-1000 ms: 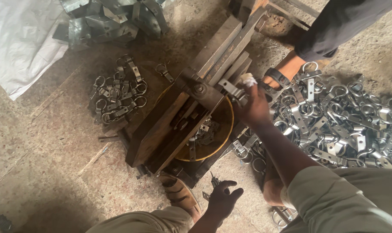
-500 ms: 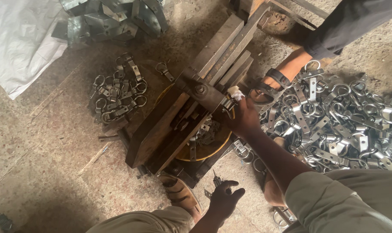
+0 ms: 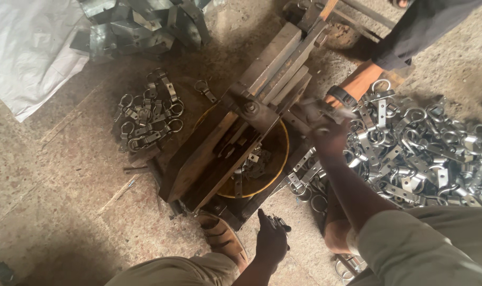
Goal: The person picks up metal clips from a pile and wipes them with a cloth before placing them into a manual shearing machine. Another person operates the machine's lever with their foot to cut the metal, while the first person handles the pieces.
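Blurred metal clamp (image 3: 325, 112) beside press

The pipe clamps (image 3: 421, 153) heaped on the right are bright, shiny plated metal, as is the smaller clamp pile (image 3: 148, 119) on the left. The press jig (image 3: 241, 132) is dull, dark steel, rust-tinged and greasy. Beneath it sits a yellow-rimmed basin (image 3: 280, 159). The concrete floor (image 3: 55, 201) looks rough, dusty and matt. A white woven sack (image 3: 29, 53) lies creased.

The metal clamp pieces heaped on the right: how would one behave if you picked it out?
The clamp pieces look like stiff bent strip. Their loops interlock in the heap, so neighbours would probably snag and drag along. Shiny plating suggests they are somewhat slippery.
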